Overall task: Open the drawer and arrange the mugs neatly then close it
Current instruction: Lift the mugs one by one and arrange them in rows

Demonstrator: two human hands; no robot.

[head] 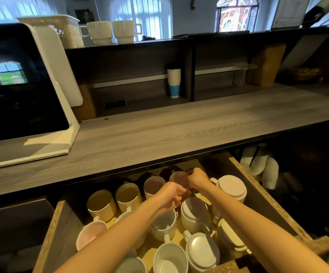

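Below the grey wood-grain surface (159, 134), the drawer (55, 233) stands pulled open, crowded with mugs. Both bare forearms reach in over them. The left hand (171, 195) hovers curled into a loose fist above an upright white mug (163, 225), its fingers (177, 200) folded in; whether they pinch anything cannot be told. The right hand (197, 179) sits farther back, its fingers bent down around the rim of a dark-toned mug (179, 177) in the rear row, apparently gripping it. Just right of that hand a white mug (231, 187) rests upside down. Ribbed cream mugs (101, 203) line the back left, and more white mugs, some inverted, fill the front.
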